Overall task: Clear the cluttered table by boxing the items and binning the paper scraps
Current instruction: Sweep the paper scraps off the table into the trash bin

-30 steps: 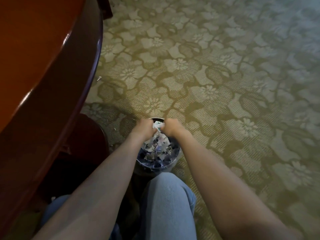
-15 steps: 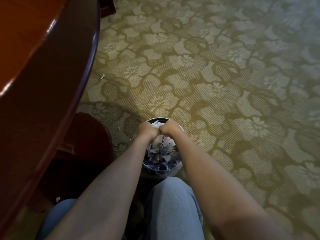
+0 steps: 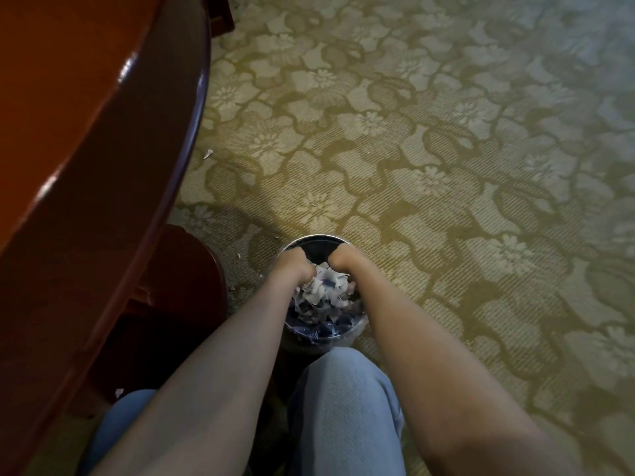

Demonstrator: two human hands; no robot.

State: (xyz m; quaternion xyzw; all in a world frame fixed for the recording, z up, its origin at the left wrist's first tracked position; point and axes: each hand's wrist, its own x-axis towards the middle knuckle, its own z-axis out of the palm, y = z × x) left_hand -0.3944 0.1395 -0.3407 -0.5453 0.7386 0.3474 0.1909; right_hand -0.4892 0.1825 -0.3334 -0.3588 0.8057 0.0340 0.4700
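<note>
A small round bin [image 3: 319, 238] with a clear liner stands on the carpet in front of my knees. It is filled with torn white and blue paper scraps [image 3: 326, 286]. Both my hands reach down into its far half, a small gap apart. My left hand [image 3: 293, 266] touches the top of the scrap pile. My right hand [image 3: 347, 261] sits just right of the pile. I see only the wrists and backs of the hands. The fingers point down into the bin and are hidden.
A glossy reddish wooden table [image 3: 86, 132] fills the left side, its dark pedestal base [image 3: 192, 269] close to the bin. One small paper scrap [image 3: 208, 153] lies on the patterned carpet [image 3: 446, 149] by the table edge. My jeans-clad knee [image 3: 343, 407] is just behind the bin.
My hands held a wad of scraps pressed between them above the bin. They have moved lower into the bin and parted, and the scraps now lie on the pile.
</note>
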